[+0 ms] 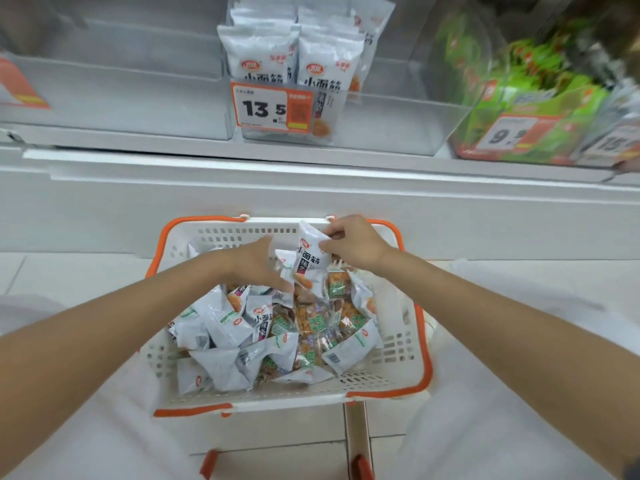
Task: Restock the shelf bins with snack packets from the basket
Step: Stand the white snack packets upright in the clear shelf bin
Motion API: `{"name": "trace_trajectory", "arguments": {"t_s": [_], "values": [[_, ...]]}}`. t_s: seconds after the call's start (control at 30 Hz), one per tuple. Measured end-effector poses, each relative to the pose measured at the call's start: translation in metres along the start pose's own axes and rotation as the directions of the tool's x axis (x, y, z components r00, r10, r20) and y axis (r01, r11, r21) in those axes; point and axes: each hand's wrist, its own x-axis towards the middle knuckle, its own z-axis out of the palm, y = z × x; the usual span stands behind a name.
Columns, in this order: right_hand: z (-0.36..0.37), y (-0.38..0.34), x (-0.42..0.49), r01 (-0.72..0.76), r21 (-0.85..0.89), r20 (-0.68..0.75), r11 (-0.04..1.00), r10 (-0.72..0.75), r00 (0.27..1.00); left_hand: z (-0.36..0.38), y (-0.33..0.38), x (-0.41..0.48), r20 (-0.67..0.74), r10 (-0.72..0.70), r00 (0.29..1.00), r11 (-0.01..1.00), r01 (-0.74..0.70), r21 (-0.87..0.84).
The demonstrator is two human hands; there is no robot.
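Over the basket [239, 232], right grip [350, 244] pinches packet [309, 253] (top corner).

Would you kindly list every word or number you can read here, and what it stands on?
"13.5": orange price tag on the centre bin.
"小面筋": shelf packets in that bin; also the held packet in the right hand.
"9": right price tag, rest blurred.
Fine print: too blurred to read.

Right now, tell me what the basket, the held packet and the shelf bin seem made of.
Basket: white moulded plastic, slotted walls, orange rim. Packet in the right hand: thin glossy silvery film, probably foil-lined plastic; it creases and glints. Shelf bin: clear rigid plastic, perhaps acrylic; packets show through its front.
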Motion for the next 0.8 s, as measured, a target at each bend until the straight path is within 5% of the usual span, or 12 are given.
{"name": "trace_trajectory", "arguments": {"t_s": [0.2, 0.53, 0.8], "values": [[-0.037, -0.037, -0.019, 0.04, 0.497, -0.063, 0.867, -0.01, 0.998, -0.005, 0.021, -0.019, -0.01, 0.267, 0.964, 0.875, -0.246, -0.417], [-0.086, -0.038, -0.012, 0.111, 0.434, 0.023, 0.894, -0.134, 0.991, -0.022, 0.03, -0.027, -0.192, 0.304, 0.933, 0.877, -0.353, -0.327], [-0.06, -0.032, -0.011, 0.089, 0.368, -0.032, 0.926, -0.083, 0.996, -0.018, 0.03, -0.033, -0.145, 0.371, 0.917, 0.893, -0.395, -0.217]]}}
